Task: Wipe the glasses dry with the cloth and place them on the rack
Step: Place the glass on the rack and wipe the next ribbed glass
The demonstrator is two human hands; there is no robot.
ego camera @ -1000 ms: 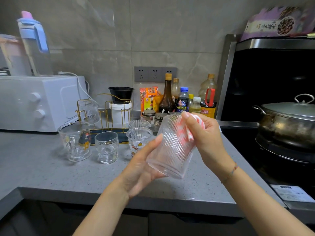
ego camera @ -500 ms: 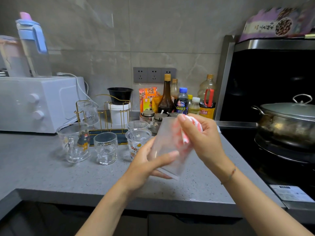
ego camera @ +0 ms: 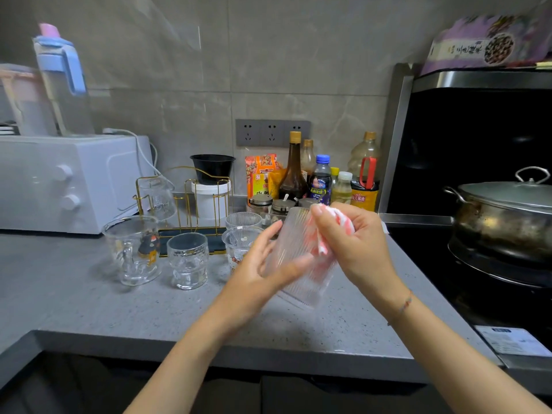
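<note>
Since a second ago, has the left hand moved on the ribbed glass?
Yes. The left hand has slid from under the ribbed glass up its side, toward the rack.

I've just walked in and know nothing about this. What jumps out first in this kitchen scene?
Front and centre, two bare hands work on a ribbed glass: the left hand steadies it while the right hand pushes a red-and-white cloth into it. To the left on the grey counter, more glasses wait in front of a gold rack that already holds one. At far right, a lidded pot sits on the stove.
</note>
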